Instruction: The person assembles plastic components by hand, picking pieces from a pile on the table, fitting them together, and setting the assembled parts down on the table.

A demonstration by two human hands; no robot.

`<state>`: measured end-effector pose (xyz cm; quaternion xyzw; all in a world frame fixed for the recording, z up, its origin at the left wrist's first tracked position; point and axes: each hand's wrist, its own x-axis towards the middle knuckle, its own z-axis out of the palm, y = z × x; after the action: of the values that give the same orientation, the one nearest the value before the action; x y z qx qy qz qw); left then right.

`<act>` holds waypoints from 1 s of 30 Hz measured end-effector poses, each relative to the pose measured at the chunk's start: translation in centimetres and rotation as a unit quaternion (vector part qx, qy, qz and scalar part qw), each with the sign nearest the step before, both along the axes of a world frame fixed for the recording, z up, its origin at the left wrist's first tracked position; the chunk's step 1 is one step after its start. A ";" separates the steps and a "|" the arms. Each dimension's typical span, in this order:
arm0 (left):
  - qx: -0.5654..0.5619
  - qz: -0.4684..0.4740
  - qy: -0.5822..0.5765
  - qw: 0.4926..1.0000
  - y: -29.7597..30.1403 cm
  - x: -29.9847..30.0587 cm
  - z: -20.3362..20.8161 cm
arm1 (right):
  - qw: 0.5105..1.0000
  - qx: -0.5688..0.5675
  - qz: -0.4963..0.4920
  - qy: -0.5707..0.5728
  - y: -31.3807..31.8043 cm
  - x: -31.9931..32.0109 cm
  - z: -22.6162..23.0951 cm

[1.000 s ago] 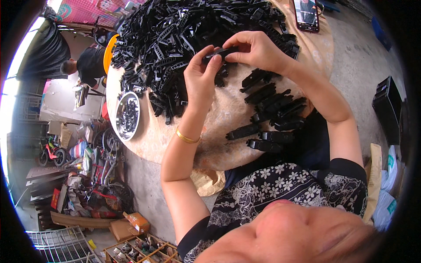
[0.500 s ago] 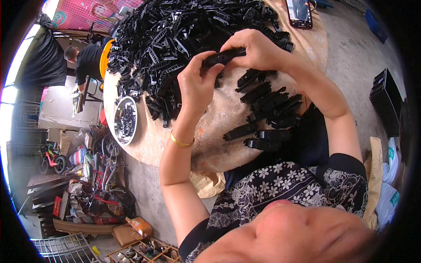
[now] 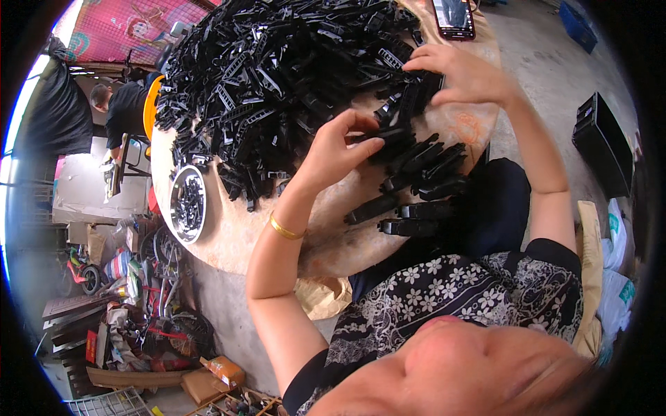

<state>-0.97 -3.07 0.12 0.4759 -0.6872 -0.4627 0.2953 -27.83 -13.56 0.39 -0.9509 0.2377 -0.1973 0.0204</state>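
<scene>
Left hand (image 3: 345,148), right hand (image 3: 468,75) parted; bag print (image 3: 627,291) blurred.

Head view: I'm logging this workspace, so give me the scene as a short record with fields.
Heap: loose black parts
Left hand: beside the grouped black pieces; grip unclear
Right hand: near the heap's right edge; grip unclear
Bowl: silver-coloured, with small parts inside
Phone: on the tablecloth, screen lit

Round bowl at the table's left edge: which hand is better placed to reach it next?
Left, probably: the left hand, beside a black part, is nearer the round bowl; the right hand is farther across, near the phone. Whether the left grips that part is unclear.
</scene>
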 end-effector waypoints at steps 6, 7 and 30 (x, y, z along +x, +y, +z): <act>0.071 -0.102 -0.054 0.991 0.1 0.5 0.9 | 0.991 0.068 -0.103 -0.058 1.5 0.8 -2.2; 0.074 -0.116 -0.060 0.989 0.0 0.6 0.0 | 0.991 0.067 -0.102 -0.060 1.8 1.6 -2.2; -0.204 0.158 -0.289 0.922 0.6 -0.7 -1.0 | 0.947 -0.062 -0.302 -0.089 -12.6 7.6 -3.4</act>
<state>-1.65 -2.45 -0.84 0.6206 -0.7381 -0.1024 0.2441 -20.20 -26.15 -2.96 -0.8123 0.4986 -0.2923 -0.0778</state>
